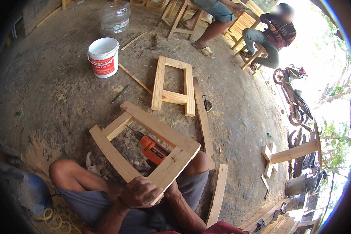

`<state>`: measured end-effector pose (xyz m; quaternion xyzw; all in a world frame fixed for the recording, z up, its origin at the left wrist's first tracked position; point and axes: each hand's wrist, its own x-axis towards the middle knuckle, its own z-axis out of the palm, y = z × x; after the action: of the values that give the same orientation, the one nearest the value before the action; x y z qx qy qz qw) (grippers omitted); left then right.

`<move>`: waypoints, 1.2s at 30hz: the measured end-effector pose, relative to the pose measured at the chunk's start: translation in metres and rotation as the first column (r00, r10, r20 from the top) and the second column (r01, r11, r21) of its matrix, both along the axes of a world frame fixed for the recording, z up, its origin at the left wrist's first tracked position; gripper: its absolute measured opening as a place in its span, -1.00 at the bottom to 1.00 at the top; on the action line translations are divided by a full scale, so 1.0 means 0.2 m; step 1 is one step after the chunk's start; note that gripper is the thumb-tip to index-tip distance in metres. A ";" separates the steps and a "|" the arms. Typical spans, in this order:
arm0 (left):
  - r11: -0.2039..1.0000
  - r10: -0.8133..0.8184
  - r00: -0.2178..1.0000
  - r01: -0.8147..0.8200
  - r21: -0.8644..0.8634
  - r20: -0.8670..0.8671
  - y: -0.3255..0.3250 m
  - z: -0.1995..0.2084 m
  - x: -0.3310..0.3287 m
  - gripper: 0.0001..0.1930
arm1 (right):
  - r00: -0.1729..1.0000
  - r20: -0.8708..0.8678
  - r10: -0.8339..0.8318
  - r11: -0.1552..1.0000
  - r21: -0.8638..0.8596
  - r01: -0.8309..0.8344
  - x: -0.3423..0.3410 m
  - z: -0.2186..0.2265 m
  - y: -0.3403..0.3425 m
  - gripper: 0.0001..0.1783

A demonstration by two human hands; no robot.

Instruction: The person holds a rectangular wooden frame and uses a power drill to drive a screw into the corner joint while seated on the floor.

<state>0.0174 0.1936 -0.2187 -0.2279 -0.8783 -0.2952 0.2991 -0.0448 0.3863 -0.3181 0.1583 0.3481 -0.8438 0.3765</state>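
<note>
A four-piece wooden frame [175, 163] lies tilted over my lap, its right side by my knee. My left hand [141, 192] is closed round the near corner of the frame, fingers wrapped over the board. Beside it, my right hand [172, 190] is against the same board from beneath, its fingers mostly hidden behind the wood. Through the frame's opening shows an orange power drill [154, 151], its bit pointing toward the far-left rail. The drill's grip is hidden, so I cannot tell what supports it.
A second wooden frame [157, 84] lies ahead on the floor, beside a long plank [202, 117]. A white bucket [104, 58] and clear plastic jug [115, 19] stand far left. Another board [217, 193] lies at my right. Two people sit on stools farther back; a motorcycle [294, 97] stands right.
</note>
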 end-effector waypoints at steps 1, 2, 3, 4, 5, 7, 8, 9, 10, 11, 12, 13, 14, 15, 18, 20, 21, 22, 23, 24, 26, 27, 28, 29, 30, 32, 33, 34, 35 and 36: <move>1.000 -0.004 1.000 0.004 0.005 0.001 0.00 0.00 0.00 -0.57 | 1.000 0.006 -0.011 1.000 0.023 0.011 0.00 -0.01 0.00 -0.48; 1.000 -0.008 1.000 0.008 0.011 0.003 0.00 0.00 0.00 -0.57 | 1.000 0.012 -0.023 0.999 0.046 0.022 0.01 -0.02 0.00 -0.48; 1.000 -0.012 1.000 0.012 0.016 0.004 0.00 0.01 0.00 -0.57 | 0.999 0.018 -0.035 0.997 0.069 0.033 0.01 -0.03 0.00 -0.47; 1.000 -0.015 1.000 0.015 0.028 0.006 0.00 0.00 0.00 -0.58 | 0.999 0.019 -0.033 0.997 0.077 0.032 0.01 -0.02 0.00 -0.47; 0.999 -0.017 1.000 0.017 0.039 0.007 0.00 0.00 0.00 -0.58 | 0.999 0.020 -0.031 0.996 0.084 0.030 0.01 -0.02 0.00 -0.47; 0.998 -0.020 1.000 0.020 0.053 0.010 0.00 0.00 0.00 -0.58 | 0.999 0.028 -0.036 0.995 0.092 0.033 0.01 -0.02 0.00 -0.47; 0.998 -0.020 1.000 0.020 0.056 0.011 0.01 0.00 0.00 -0.57 | 0.998 0.036 -0.042 0.995 0.092 0.038 0.01 -0.02 0.00 -0.47; 0.998 -0.020 1.000 0.020 0.058 0.012 0.01 0.00 0.00 -0.57 | 0.998 0.043 -0.048 0.995 0.092 0.044 0.01 -0.03 0.01 -0.47; 0.999 -0.019 1.000 0.019 0.042 0.008 0.01 0.00 0.00 -0.54 | 0.998 0.047 -0.051 0.995 0.091 0.047 0.02 -0.04 0.01 -0.47; 1.000 -0.018 1.000 0.017 0.026 0.004 0.00 -0.01 0.00 -0.51 | 0.997 0.051 -0.055 0.995 0.091 0.050 0.02 -0.05 0.01 -0.46; 1.000 -0.016 1.000 0.016 0.009 -0.001 0.00 -0.02 0.00 -0.47 | 0.997 0.056 -0.058 0.995 0.090 0.053 0.02 -0.06 0.02 -0.46; 1.000 -0.016 1.000 0.016 0.004 0.006 0.00 -0.02 0.00 -0.47 | 0.997 0.051 -0.057 0.994 0.094 0.052 0.02 -0.07 0.02 -0.46; 1.000 -0.015 1.000 0.015 0.000 0.012 0.00 -0.02 0.00 -0.47 | 0.997 0.046 -0.056 0.994 0.099 0.051 0.02 -0.07 0.02 -0.46; 1.000 -0.014 1.000 0.014 -0.005 0.018 0.00 -0.02 0.00 -0.46 | 0.998 0.041 -0.055 0.993 0.103 0.050 0.02 -0.08 0.02 -0.46; 1.000 -0.013 1.000 0.013 -0.014 0.015 0.00 -0.01 0.00 -0.46 | 1.000 -0.006 -0.016 0.999 0.050 0.017 0.02 -0.15 0.05 -0.45; 1.000 -0.007 1.000 0.007 -0.023 0.019 0.00 -0.02 0.00 -0.46 | 0.999 0.028 -0.023 0.999 -0.048 0.025 0.01 -0.17 0.08 -0.45; 1.000 -0.004 1.000 0.005 -0.027 0.021 0.00 -0.02 0.01 -0.46 | 0.999 0.046 -0.026 0.995 -0.096 0.030 0.01 -0.19 0.09 -0.44; 1.000 -0.006 1.000 0.006 -0.026 0.026 0.00 -0.02 0.01 -0.46 | 0.998 0.049 -0.025 0.997 -0.078 0.029 0.01 -0.18 0.08 -0.44; 1.000 -0.007 1.000 0.008 -0.024 0.030 0.00 -0.02 0.01 -0.46 | 0.998 0.052 -0.024 0.998 -0.060 0.027 0.01 -0.17 0.07 -0.44; 1.000 -0.009 0.999 0.009 -0.023 0.035 0.00 -0.02 0.01 -0.46 | 0.998 0.055 -0.024 0.999 -0.042 0.026 0.01 -0.17 0.06 -0.43; 1.000 -0.009 0.999 0.010 -0.022 0.034 0.00 -0.02 0.01 -0.45 | 0.997 0.065 -0.047 0.995 -0.086 0.053 0.01 -0.15 0.07 -0.46; 1.000 -0.010 0.999 0.010 -0.021 0.033 0.00 -0.02 0.01 -0.45 | 0.996 0.070 -0.058 0.992 -0.108 0.066 0.01 -0.15 0.07 -0.46; 1.000 -0.013 0.999 0.013 -0.015 0.040 0.00 -0.02 0.01 -0.47 | 0.996 0.070 -0.057 0.989 -0.132 0.066 0.01 -0.15 0.07 -0.47; 1.000 -0.016 0.999 0.016 -0.009 0.046 0.00 -0.01 0.01 -0.48 | 0.996 0.070 -0.056 0.986 -0.156 0.067 0.01 -0.16 0.08 -0.47; 1.000 -0.019 0.998 0.019 -0.003 0.053 0.00 -0.01 0.01 -0.50 | 0.996 0.070 -0.055 0.981 -0.180 0.067 0.01 -0.17 0.08 -0.47; 1.000 -0.026 0.998 0.026 -0.001 0.055 0.00 0.00 0.01 -0.50 | 0.995 0.074 -0.063 0.988 -0.134 0.072 0.01 -0.17 0.07 -0.48; 1.000 -0.030 0.998 0.030 0.001 0.056 0.00 0.00 0.01 -0.50 | 0.995 0.076 -0.067 0.991 -0.111 0.075 0.01 -0.16 0.07 -0.48; 1.000 -0.028 0.998 0.028 0.001 0.053 0.00 0.00 0.01 -0.50 | 0.996 0.064 -0.056 0.995 -0.082 0.061 0.02 -0.15 0.07 -0.47; 1.000 -0.027 0.998 0.027 0.002 0.050 0.00 0.00 0.01 -0.51 | 0.998 0.053 -0.044 0.998 -0.052 0.047 0.02 -0.14 0.07 -0.46; 1.000 -0.025 0.999 0.025 0.003 0.047 0.00 0.00 0.01 -0.51 | 0.999 0.042 -0.032 0.999 -0.023 0.032 0.02 -0.14 0.06 -0.44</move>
<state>0.0192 0.1931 -0.2183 -0.2316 -0.8819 -0.3051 0.2747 -0.0407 0.3988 -0.3453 0.1769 0.3277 -0.8503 0.3719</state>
